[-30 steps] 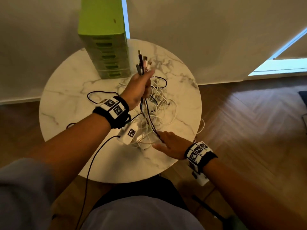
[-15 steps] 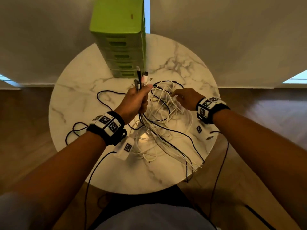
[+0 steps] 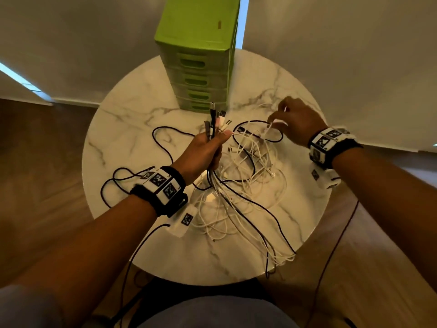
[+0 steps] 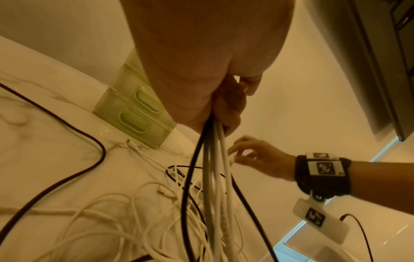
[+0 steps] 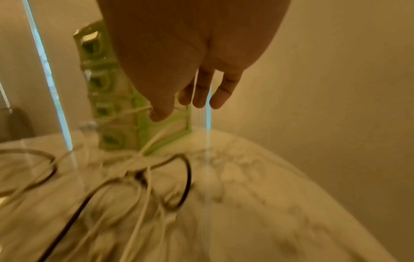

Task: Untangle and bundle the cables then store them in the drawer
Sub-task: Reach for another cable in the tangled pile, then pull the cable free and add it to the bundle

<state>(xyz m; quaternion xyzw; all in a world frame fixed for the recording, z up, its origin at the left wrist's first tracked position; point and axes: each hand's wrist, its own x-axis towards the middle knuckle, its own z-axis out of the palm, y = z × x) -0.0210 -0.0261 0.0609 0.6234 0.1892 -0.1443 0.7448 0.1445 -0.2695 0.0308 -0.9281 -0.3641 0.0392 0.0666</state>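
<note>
At the centre of the head view the left hand [image 3: 204, 152] was clenched round a sheaf of cables [image 3: 214, 129], black and white together, with their plug ends [image 3: 218, 117] standing up above the fist and the lengths trailing out below it. Held that way, the gathered ends probably stayed level and sorted while the loose lengths hung free, which would suit bundling later. The left wrist view showed the same grip from beneath: at least 4 strands [image 4: 212, 159] dropped from the curled fingers into the heap.

To the right of centre the right hand [image 3: 295, 119] hovered over the far side of the tangle [image 3: 248, 176], thumb and forefinger pinching a thin white cable [image 3: 269, 129] near its end, the other fingers spread. It looked like the next end being drawn out of the knot to join the sheaf (the right wrist view was smeared, so the pinch itself was hard to confirm there).

The rest of the cables lay in a loose white and black heap on the round marble counter [image 3: 132, 129], some strands running to the lower right edge and hanging over it. The green drawer unit [image 3: 198, 67] stood at the top centre of the frame, at the back of the counter, its drawers apparently pushed in; nothing was stored yet, and the untangling seemed only partly done.
</note>
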